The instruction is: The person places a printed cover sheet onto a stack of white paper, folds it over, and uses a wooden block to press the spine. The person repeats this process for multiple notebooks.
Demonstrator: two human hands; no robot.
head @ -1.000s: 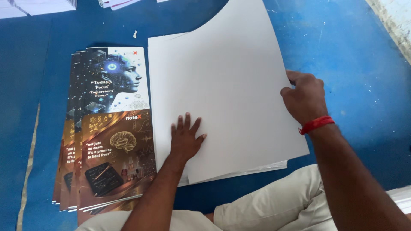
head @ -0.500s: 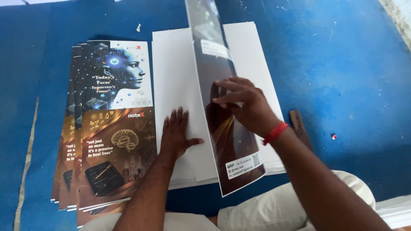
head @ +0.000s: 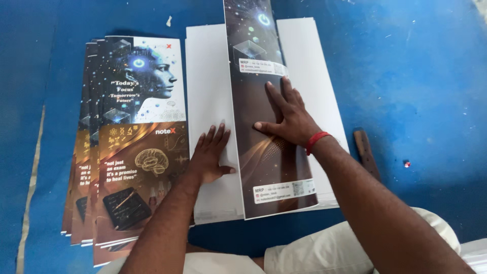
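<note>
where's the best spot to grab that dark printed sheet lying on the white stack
Probably the near bottom edge of the dark printed sheet, coming from the person's side. It lies flat with that corner overhanging the white stack, while the right hand presses its middle.

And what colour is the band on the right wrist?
Red; the wrist band shows in the head view.

The left hand (head: pixel 210 155) lies flat on white sheets (head: pixel 210 91); the right hand (head: pixel 289 114) presses a dark printed cover sheet (head: pixel 253 61) beside fanned printed covers (head: pixel 137 142).
</note>
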